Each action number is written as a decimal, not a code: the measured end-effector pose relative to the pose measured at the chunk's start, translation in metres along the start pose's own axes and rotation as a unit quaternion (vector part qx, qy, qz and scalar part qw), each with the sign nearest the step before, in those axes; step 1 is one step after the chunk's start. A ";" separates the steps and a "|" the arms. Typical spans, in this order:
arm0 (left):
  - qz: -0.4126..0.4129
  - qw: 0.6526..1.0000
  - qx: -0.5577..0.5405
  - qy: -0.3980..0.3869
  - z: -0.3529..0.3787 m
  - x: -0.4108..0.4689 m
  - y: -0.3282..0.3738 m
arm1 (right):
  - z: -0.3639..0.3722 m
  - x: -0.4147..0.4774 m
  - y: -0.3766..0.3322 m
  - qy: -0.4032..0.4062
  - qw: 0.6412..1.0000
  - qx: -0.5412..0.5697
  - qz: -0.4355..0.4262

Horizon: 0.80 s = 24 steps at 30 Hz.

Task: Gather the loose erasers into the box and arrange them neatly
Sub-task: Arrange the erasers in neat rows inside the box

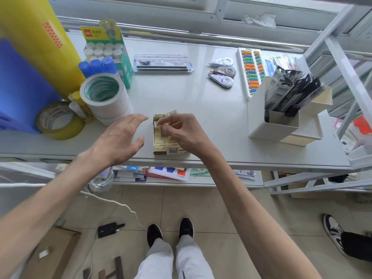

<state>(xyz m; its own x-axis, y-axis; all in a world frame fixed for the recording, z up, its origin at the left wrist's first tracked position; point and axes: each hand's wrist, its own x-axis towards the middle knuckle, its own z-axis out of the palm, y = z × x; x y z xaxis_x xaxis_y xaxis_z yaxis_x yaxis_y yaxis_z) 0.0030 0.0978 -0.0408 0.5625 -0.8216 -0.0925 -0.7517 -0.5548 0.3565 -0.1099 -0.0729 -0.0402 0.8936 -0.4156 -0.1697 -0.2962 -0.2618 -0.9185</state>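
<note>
Head view: the eraser box (160, 151) is found near the front edge of the desk (181, 97), about midway along it. Its long axis is laid from the front edge toward the back edge. Wrapped erasers (161, 140) are seen lying flat in rows in the near half. At the far end a few are tilted and not seated.

The right hand (181, 131) is held directly over the box with fingers curled. A tilted eraser (163, 117) at the far end is pinched between thumb and forefinger, though the contact is partly hidden by the fingers.

The left hand (118, 139) is held just beside the box's left wall, spread and relaxed, with nothing gripped. Whether it touches the box cannot be told.

The right hand is judged the nearer and the working hand. The coming move is judged to depend on the pinched eraser being turned into line with the seated rows, then pressed flat at the far end. The left hand is placed to steady the box should it be pushed sideways.
</note>
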 end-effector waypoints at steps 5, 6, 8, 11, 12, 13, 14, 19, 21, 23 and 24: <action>-0.004 1.000 0.000 -0.004 0.001 0.002 0.002 | 0.005 0.004 -0.001 -0.037 0.993 -0.103 -0.041; -0.003 1.000 0.000 -0.004 0.001 0.002 0.002 | 0.006 0.006 -0.002 -0.053 0.989 -0.126 -0.050; 0.000 1.000 0.002 -0.005 0.002 0.003 0.002 | 0.007 0.009 -0.004 -0.084 0.981 -0.162 -0.062; 0.000 1.000 0.007 -0.004 0.001 0.004 0.002 | 0.009 0.011 -0.007 -0.105 0.970 -0.204 -0.076; 0.002 1.000 0.008 -0.003 0.000 0.004 0.003 | 0.010 0.012 -0.006 -0.108 0.967 -0.215 -0.080; 0.005 1.000 0.009 -0.002 0.000 0.004 0.002 | 0.011 0.013 -0.005 -0.108 0.966 -0.220 -0.082; 0.009 1.000 0.012 0.000 -0.001 0.003 0.002 | 0.011 0.014 -0.003 -0.107 0.966 -0.222 -0.082; 0.019 1.000 0.014 0.001 -0.002 0.003 0.000 | 0.009 0.012 0.000 -0.100 0.955 -0.260 -0.101; 0.019 1.000 0.013 0.002 -0.002 0.003 0.000 | 0.005 0.010 0.000 -0.111 0.957 -0.249 -0.095; 0.015 1.000 0.015 -0.002 -0.001 0.003 0.001 | 0.001 0.008 -0.001 -0.094 0.969 -0.214 -0.079; 0.012 1.000 0.017 -0.004 0.000 0.003 0.002 | -0.001 0.008 -0.001 -0.071 0.974 -0.203 -0.077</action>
<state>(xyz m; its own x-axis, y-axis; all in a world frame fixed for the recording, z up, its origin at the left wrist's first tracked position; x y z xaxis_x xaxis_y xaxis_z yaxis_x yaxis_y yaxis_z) 0.0036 0.0941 -0.0406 0.5407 -0.8362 -0.0919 -0.7769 -0.5383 0.3267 -0.1029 -0.0771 -0.0399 0.9672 -0.2265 -0.1146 -0.2372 -0.6458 -0.7258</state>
